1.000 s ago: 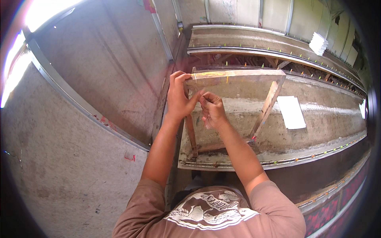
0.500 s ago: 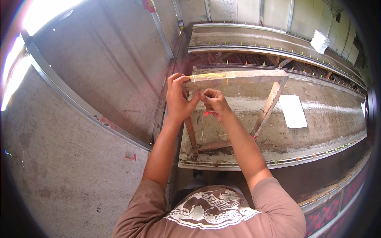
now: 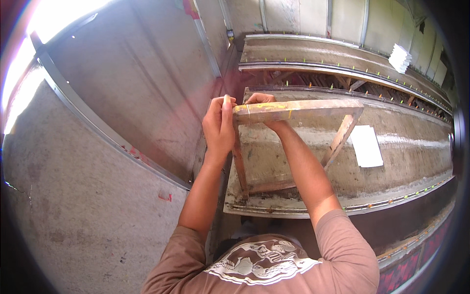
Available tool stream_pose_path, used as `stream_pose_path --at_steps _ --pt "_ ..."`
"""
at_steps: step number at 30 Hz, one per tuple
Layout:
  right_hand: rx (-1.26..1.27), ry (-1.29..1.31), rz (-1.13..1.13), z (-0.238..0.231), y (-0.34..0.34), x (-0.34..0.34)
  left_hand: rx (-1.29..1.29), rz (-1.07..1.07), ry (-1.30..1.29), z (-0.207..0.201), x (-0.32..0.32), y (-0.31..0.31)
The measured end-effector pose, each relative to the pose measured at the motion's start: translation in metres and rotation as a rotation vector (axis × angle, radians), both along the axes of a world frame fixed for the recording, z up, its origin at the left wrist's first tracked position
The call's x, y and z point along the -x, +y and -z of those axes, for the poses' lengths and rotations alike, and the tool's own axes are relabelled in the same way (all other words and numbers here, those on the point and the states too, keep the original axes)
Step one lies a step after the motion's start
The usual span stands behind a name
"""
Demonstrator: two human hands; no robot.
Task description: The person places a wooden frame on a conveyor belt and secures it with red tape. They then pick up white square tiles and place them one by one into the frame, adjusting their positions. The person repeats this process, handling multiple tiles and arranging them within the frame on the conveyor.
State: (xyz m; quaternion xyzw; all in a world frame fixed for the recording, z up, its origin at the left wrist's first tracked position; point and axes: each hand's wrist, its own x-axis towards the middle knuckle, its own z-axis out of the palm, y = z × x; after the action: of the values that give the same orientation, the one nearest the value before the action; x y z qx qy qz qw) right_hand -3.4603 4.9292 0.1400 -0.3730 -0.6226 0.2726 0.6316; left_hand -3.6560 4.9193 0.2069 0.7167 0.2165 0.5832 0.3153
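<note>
Wood makes the frame (image 3: 323, 111) likely stiff and fairly light, best held by its sides; it stands over the table (image 3: 411, 154) near the left edge. The left hand (image 3: 218, 126) is at its upper left corner, the right hand (image 3: 261, 98) reaches behind its top; I cannot tell whether either grips. White paper (image 3: 367, 147) lies rightward; a wall (image 3: 147, 73) crowds the left.

We see a stained bench (image 3: 413, 149) with white paper (image 3: 367, 146) on it; left of the paper, a wooden frame (image 3: 318, 109) seems to rest on that bench; beyond the paper, a second bench (image 3: 318, 52) carries a white stack (image 3: 400, 59)
</note>
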Motion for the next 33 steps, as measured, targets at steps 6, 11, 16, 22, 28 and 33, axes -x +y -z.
stream_pose_path --at_steps 6,11,16,22,28,33 --pt "-0.266 -0.152 0.284 -0.019 -0.002 0.001 0.16 -0.187 0.48 -0.044 -0.003 0.01" --pt "-0.532 -0.255 0.524 -0.037 0.012 -0.002 0.323 0.142 0.618 -0.056 0.0 0.026" --pt "-0.597 -0.27 0.509 -0.054 0.021 0.006 0.411 0.215 0.618 -0.061 -0.003 0.029" --pt "-0.487 -0.273 0.578 -0.027 0.03 0.002 0.278 0.126 0.54 -0.053 -0.006 0.035" --pt "0.431 -0.545 0.75 0.066 -0.012 -0.022 0.145 0.02 0.633 -0.06 -0.011 0.033" --pt "0.536 -0.724 0.491 -0.014 -0.121 0.0 0.109 0.05 0.564 -0.051 -0.011 0.036"
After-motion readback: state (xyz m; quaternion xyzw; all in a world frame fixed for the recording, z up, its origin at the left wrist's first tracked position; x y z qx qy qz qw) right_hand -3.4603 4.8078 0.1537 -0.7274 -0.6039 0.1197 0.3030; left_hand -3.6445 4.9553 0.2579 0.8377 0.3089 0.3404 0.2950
